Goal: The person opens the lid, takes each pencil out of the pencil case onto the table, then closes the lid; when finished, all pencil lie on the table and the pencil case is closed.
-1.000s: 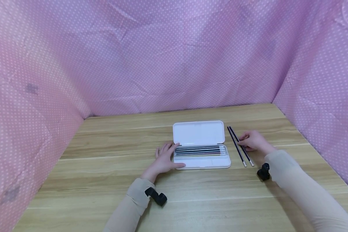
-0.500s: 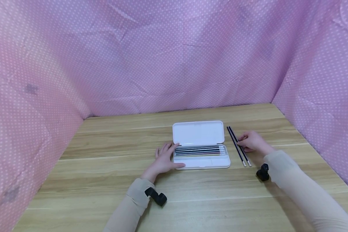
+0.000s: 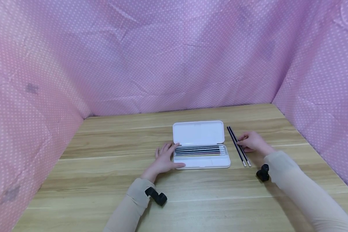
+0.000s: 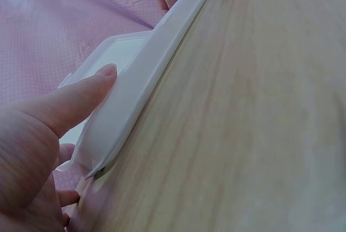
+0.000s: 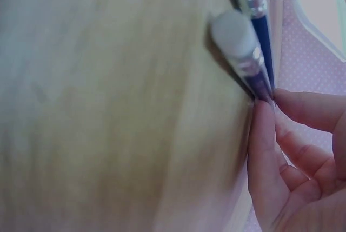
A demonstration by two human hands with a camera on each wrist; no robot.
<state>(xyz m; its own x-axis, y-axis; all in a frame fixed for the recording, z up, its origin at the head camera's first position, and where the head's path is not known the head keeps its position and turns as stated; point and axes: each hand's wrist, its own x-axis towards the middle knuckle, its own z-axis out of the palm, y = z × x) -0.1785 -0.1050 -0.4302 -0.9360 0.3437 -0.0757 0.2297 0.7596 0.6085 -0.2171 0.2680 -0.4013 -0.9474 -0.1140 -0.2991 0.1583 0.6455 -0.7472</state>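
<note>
A white pencil case (image 3: 204,162) lies with its lid (image 3: 198,132) folded back. Several dark pencils (image 3: 200,150) lie side by side in its far compartment. My left hand (image 3: 163,161) holds the case's left end, thumb on the near wall and forefinger at the hinge side; some fingers are hidden behind the case in the left wrist view. To the right, two dark pencils with white erasers lie slanted, close together. My right hand (image 3: 254,141) pinches the right-hand pencil (image 5: 254,70) between thumb and forefinger. The left-hand pencil (image 3: 239,154) lies beside it.
The wooden table (image 3: 104,154) runs back to a pink dotted cloth (image 3: 168,58) hanging behind and at both sides. Black wrist cameras (image 3: 156,196) sit on both sleeves.
The right hand has shifted the right-hand pencil's eraser end slightly left, nearer the other pencil. My left hand and the case have stayed in place.
</note>
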